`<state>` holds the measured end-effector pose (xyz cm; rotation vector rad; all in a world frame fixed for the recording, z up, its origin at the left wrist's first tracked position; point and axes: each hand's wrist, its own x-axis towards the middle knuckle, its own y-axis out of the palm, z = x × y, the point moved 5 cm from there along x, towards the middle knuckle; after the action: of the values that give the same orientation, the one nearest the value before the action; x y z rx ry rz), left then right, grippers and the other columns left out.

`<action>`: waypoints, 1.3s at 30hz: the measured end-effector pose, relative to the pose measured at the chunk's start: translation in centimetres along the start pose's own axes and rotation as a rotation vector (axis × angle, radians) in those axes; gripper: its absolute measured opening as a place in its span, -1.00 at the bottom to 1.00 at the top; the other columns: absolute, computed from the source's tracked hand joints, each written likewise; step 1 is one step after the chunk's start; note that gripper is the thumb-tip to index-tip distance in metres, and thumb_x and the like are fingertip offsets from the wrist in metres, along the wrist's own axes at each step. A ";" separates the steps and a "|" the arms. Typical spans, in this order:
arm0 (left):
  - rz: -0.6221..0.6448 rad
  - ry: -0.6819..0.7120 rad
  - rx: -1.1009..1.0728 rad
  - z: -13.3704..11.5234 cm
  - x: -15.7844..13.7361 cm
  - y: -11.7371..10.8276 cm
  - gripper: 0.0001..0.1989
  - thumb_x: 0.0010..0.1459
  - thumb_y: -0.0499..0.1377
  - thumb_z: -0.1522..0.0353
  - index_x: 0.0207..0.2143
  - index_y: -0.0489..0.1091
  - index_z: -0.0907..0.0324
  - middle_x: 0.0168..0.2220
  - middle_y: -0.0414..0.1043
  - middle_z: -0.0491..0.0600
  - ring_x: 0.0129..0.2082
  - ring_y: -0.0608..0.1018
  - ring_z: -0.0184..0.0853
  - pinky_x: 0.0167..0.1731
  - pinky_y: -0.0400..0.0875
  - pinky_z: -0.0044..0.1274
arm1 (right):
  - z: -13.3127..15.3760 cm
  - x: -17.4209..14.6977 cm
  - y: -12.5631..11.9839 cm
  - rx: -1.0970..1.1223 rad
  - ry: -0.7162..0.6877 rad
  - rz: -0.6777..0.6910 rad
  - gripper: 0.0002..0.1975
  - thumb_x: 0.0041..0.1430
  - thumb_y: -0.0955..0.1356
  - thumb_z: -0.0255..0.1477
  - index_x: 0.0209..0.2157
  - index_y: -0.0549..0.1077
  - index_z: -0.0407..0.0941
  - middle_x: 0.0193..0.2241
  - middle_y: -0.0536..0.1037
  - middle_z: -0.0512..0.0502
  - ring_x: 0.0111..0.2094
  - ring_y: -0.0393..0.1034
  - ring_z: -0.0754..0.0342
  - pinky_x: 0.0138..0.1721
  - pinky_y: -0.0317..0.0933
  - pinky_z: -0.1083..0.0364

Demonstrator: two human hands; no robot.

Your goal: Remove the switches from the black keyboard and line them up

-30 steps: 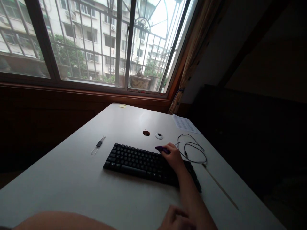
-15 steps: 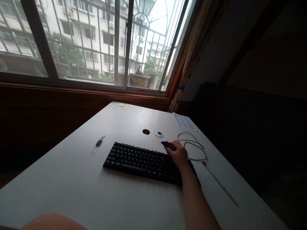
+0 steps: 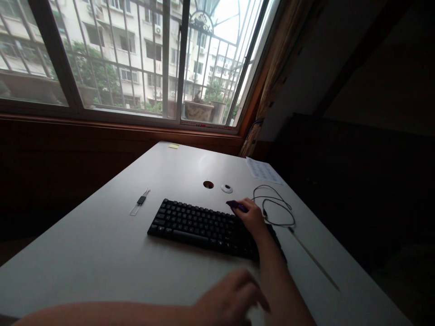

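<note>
Far left of the white surface [image 3: 112, 253]: a thin clear strip with a small black clip [image 3: 140, 201] lies flat, well apart from everything else and from both hands.

Centre: a black keyboard [image 3: 200, 226] sits flat, long edge roughly across the view, keys up; this leaves its far right corner within reach of the outstretched arm. Behind it are a round cable hole [image 3: 208, 184] and, just beside that, a small white round cap [image 3: 227, 188] lying loose on the surface.

Bottom centre: the left hand [image 3: 229, 301] hovers low over the near edge of the surface, motion-blurred, fingers loosely curled. Grip holds nothing visible; whether it touches the surface cannot be told.

Right of centre: the right hand [image 3: 253, 219] rests over the keyboard's far right end, grip closed around a small purple tool [image 3: 237, 206]. The tool's tip pokes out past the fingers toward the left, low over the top key row; contact with a key cannot be confirmed.

Further right: a thin black cable [image 3: 277, 213] lies coiled in loose loops just beside the right hand. A printed sheet of paper [image 3: 263, 171] lies beyond it near the surface's far edge.
</note>
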<state>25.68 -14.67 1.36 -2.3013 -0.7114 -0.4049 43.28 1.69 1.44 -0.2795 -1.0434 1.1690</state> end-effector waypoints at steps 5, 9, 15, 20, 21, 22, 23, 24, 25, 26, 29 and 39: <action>-0.437 -0.128 0.431 4.4 -1.4 -14.6 -0.74 0.15 0.07 0.52 -0.10 0.33 0.14 -0.04 0.32 0.09 -0.01 0.38 -0.13 0.04 0.33 -0.22 | 4.0 -0.4 2.9 0.086 -0.123 0.202 -0.87 0.10 0.39 -0.52 -0.30 0.57 -0.04 -0.35 0.48 -0.03 -0.21 0.37 0.00 -0.13 0.26 0.03; -0.356 -0.320 0.624 9.5 -5.5 -21.8 -0.63 0.26 0.16 0.26 0.10 0.28 0.05 0.20 0.21 0.07 0.19 0.25 0.00 0.18 0.16 -0.10 | 5.7 -0.6 4.6 0.054 -0.173 0.326 -0.80 0.03 0.40 -0.62 -0.32 0.57 -0.06 -0.35 0.48 -0.04 -0.19 0.34 0.01 -0.11 0.25 0.05; -0.162 -0.432 0.391 13.4 -9.5 -22.0 -0.20 0.16 0.25 0.08 0.34 -0.06 -0.05 0.31 0.07 0.11 0.27 0.22 0.03 0.21 0.19 -0.12 | 4.7 -0.3 3.7 -0.004 -0.072 0.235 -0.85 0.02 0.40 -0.62 -0.38 0.55 -0.10 -0.38 0.45 -0.05 -0.22 0.34 0.01 -0.14 0.24 0.05; -0.096 -0.402 0.378 13.2 -9.6 -21.0 -0.06 0.05 0.35 0.11 0.35 -0.11 -0.07 0.33 -0.01 0.11 0.30 0.13 0.06 0.26 0.11 -0.08 | 5.0 -0.6 4.0 0.028 -0.102 0.330 -0.85 0.03 0.41 -0.60 -0.36 0.57 -0.08 -0.37 0.47 -0.04 -0.20 0.34 0.01 -0.13 0.23 0.06; -0.091 -0.392 0.389 13.3 -9.6 -21.0 -0.05 0.04 0.36 0.12 0.35 -0.12 -0.07 0.34 -0.03 0.11 0.31 0.12 0.06 0.26 0.09 -0.07 | 5.0 -0.6 3.9 0.001 -0.098 0.321 -0.85 0.02 0.41 -0.60 -0.37 0.57 -0.08 -0.37 0.47 -0.04 -0.20 0.33 0.00 -0.12 0.23 0.06; -0.086 -0.383 0.399 13.5 -9.7 -21.0 -0.04 0.03 0.36 0.12 0.35 -0.12 -0.07 0.34 -0.05 0.11 0.31 0.10 0.07 0.27 0.08 -0.07 | 4.8 -0.5 3.7 -0.028 -0.087 0.297 -0.86 0.02 0.41 -0.60 -0.39 0.57 -0.09 -0.37 0.47 -0.05 -0.20 0.33 0.00 -0.12 0.23 0.05; -0.082 -0.377 0.406 13.7 -9.8 -21.0 -0.03 0.03 0.37 0.13 0.35 -0.13 -0.07 0.34 -0.06 0.11 0.32 0.10 0.07 0.27 0.08 -0.07 | 4.7 -0.4 3.5 -0.051 -0.075 0.267 -0.87 0.02 0.41 -0.60 -0.39 0.56 -0.10 -0.37 0.47 -0.06 -0.20 0.32 -0.01 -0.12 0.22 0.04; -0.081 -0.372 0.412 13.8 -9.9 -21.0 -0.02 0.02 0.37 0.13 0.35 -0.13 -0.07 0.34 -0.06 0.11 0.32 0.10 0.07 0.26 0.08 -0.06 | 4.6 -0.3 3.3 -0.060 -0.065 0.241 -0.88 0.03 0.41 -0.59 -0.39 0.56 -0.10 -0.38 0.47 -0.06 -0.20 0.32 -0.01 -0.12 0.22 0.04; -0.077 -0.367 0.417 14.0 -10.1 -21.0 -0.01 0.01 0.37 0.13 0.36 -0.13 -0.08 0.35 -0.07 0.11 0.32 0.10 0.07 0.26 0.09 -0.06 | 4.5 -0.3 3.3 -0.054 -0.061 0.226 -0.88 0.03 0.41 -0.59 -0.38 0.56 -0.10 -0.37 0.47 -0.06 -0.20 0.33 -0.01 -0.12 0.22 0.04; -0.073 -0.363 0.420 14.1 -10.1 -21.0 0.00 0.00 0.38 0.13 0.36 -0.14 -0.08 0.35 -0.07 0.11 0.32 0.10 0.07 0.26 0.09 -0.06 | 4.5 -0.3 3.3 -0.037 -0.065 0.225 -0.87 0.04 0.41 -0.59 -0.36 0.56 -0.10 -0.37 0.47 -0.05 -0.20 0.33 -0.01 -0.12 0.22 0.05; -0.066 -0.361 0.432 14.1 -10.2 -21.0 0.03 -0.01 0.39 0.12 0.36 -0.15 -0.10 0.36 -0.09 0.09 0.32 0.09 0.08 0.25 0.10 -0.07 | 4.9 -0.5 3.9 -0.001 -0.105 0.274 -0.85 0.03 0.42 -0.59 -0.35 0.57 -0.07 -0.38 0.48 -0.04 -0.20 0.33 0.01 -0.13 0.22 0.06; -0.061 -0.365 0.446 13.9 -10.2 -21.0 0.02 -0.01 0.38 0.12 0.36 -0.15 -0.12 0.36 -0.09 0.09 0.32 0.09 0.08 0.24 0.12 -0.04 | 3.5 -0.3 2.7 -0.012 -0.053 0.209 -0.88 0.04 0.43 -0.56 -0.37 0.56 -0.08 -0.38 0.48 -0.04 -0.25 0.34 0.02 -0.16 0.23 0.06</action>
<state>6.32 3.98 -2.42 -1.9437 -0.9429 0.1468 38.82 1.42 1.33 -0.3764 -1.0867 1.3644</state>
